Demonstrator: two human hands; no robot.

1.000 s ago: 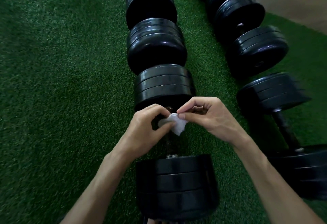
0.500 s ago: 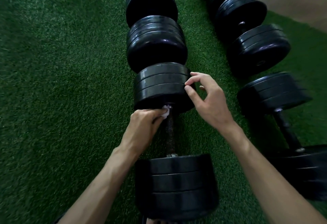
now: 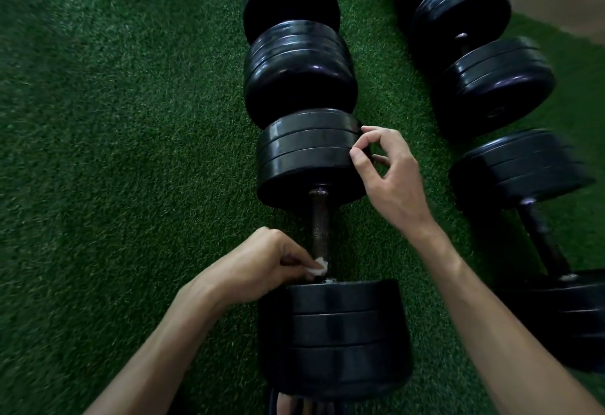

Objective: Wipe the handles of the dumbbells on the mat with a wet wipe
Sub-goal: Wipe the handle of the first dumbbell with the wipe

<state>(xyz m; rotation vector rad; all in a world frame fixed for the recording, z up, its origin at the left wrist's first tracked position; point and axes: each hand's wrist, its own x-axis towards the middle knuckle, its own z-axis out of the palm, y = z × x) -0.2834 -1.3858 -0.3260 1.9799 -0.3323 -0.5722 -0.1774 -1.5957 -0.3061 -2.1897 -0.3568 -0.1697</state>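
Left hand (image 3: 258,264) pinching wipe (image 3: 319,267) against handle (image 3: 320,221), low by near plates (image 3: 334,326). Right hand (image 3: 389,179) curled on far plates (image 3: 307,149), mid-mat (image 3: 114,152).

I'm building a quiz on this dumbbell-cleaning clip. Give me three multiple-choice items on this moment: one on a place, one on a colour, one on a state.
1. Where on the handle is the wet wipe?
A. at its near end, by the near weight plates
B. at its far end
C. lying on the green mat

2. What colour are the weight plates?
A. red
B. black
C. silver

3. What is the right hand doing?
A. holding the wipe
B. lying flat on the mat
C. gripping the rim of the far weight plates

Answers: 1 A, the left hand presses the wipe there; 2 B, every plate is black; 3 C, thumb and fingers curl on that rim.
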